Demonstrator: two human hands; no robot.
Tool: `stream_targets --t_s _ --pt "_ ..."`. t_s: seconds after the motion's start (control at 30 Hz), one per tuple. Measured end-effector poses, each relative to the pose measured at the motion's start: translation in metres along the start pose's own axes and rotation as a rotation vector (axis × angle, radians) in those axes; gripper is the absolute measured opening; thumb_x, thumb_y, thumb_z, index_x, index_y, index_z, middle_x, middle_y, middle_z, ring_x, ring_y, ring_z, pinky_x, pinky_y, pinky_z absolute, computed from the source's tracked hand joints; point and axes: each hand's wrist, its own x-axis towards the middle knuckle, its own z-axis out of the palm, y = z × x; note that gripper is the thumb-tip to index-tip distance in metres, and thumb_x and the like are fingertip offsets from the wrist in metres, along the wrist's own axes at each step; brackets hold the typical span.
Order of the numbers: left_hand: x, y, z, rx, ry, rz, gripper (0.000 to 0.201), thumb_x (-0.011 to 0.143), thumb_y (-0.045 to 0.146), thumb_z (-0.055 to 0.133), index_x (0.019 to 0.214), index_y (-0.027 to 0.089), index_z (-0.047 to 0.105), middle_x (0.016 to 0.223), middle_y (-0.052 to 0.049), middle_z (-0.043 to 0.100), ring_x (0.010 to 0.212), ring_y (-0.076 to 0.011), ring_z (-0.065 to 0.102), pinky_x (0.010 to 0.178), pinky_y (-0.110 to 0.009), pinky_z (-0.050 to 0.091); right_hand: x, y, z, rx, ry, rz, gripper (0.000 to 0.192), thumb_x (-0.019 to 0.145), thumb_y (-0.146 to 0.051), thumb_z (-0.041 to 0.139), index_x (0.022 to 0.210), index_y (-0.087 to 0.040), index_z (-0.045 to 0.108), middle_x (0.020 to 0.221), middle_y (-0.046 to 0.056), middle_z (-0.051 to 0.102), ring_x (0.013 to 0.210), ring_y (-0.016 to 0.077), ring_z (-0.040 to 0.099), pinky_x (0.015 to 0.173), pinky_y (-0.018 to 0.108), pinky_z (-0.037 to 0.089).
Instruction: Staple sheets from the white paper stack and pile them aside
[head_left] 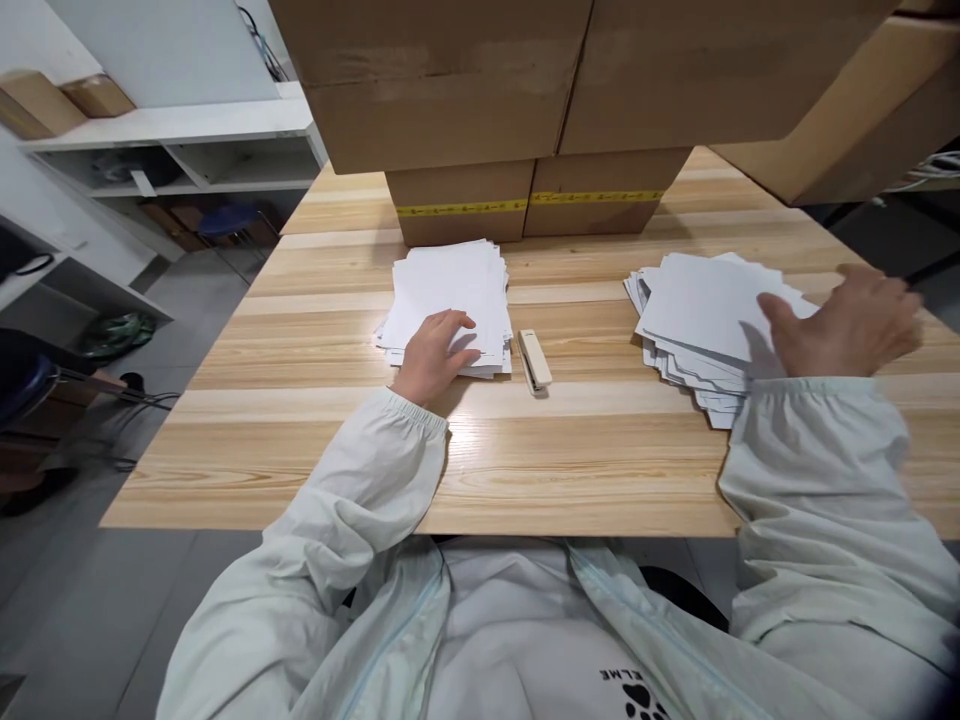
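Two stacks of white paper lie on a wooden table. My left hand rests on the near edge of the left paper stack, fingers curled against the top sheets. My right hand hovers flat over the right edge of the right paper stack, fingers spread, holding nothing that I can see. A beige stapler lies on the table just right of the left stack, between the two piles.
Large cardboard boxes with yellow tape stand at the table's far edge, more boxes looming above. White shelving and floor clutter sit to the left. Cables run at the far right.
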Motion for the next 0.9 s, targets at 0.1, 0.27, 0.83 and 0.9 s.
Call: stream_targets --t_s 0.1,0.27,0.83,0.9 --pt "0.000 -0.001 -0.002 0.049 -0.038 -0.050 0.036 0.077 0.022 0.077 0.110 0.022 0.061 0.114 -0.007 0.070 0.107 -0.0248 0.063 0.090 -0.036 0.048 -0.009 -0.048 -0.043 0.276 -0.039 -0.095 0.044 0.081 -0.019 0.074 0.123 -0.009 0.068 0.110 0.023 0.072 0.099 0.0288 0.066 0.090 0.047 0.044" --pt "0.001 -0.001 -0.006 0.060 -0.052 -0.090 0.035 0.081 0.030 0.075 0.112 0.024 0.061 0.103 -0.005 0.072 0.092 -0.0212 0.065 0.079 -0.029 0.045 -0.046 -0.154 -0.080 0.971 -0.772 -0.531 0.028 0.091 -0.042 0.061 0.100 -0.020 0.076 0.097 0.009 0.076 0.086 0.0220 0.068 0.077 0.036 0.051" --pt "-0.009 -0.001 0.002 -0.499 0.179 -0.288 0.022 0.085 0.038 0.062 0.077 0.018 0.062 0.073 0.001 0.063 0.069 -0.0115 0.054 0.069 -0.024 0.043 -0.103 -0.224 -0.041 1.122 -1.228 -0.530 0.029 0.087 -0.038 0.061 0.066 -0.017 0.064 0.064 0.001 0.062 0.059 0.0118 0.053 0.056 0.025 0.042" --pt "-0.009 0.000 0.001 -0.523 0.168 -0.302 0.021 0.084 0.037 0.063 0.077 0.017 0.064 0.072 0.001 0.063 0.069 -0.0115 0.054 0.068 -0.024 0.043 -0.108 -0.226 -0.040 1.167 -1.245 -0.476 0.031 0.089 -0.039 0.059 0.066 -0.018 0.063 0.065 0.002 0.062 0.060 0.0119 0.053 0.058 0.026 0.044"
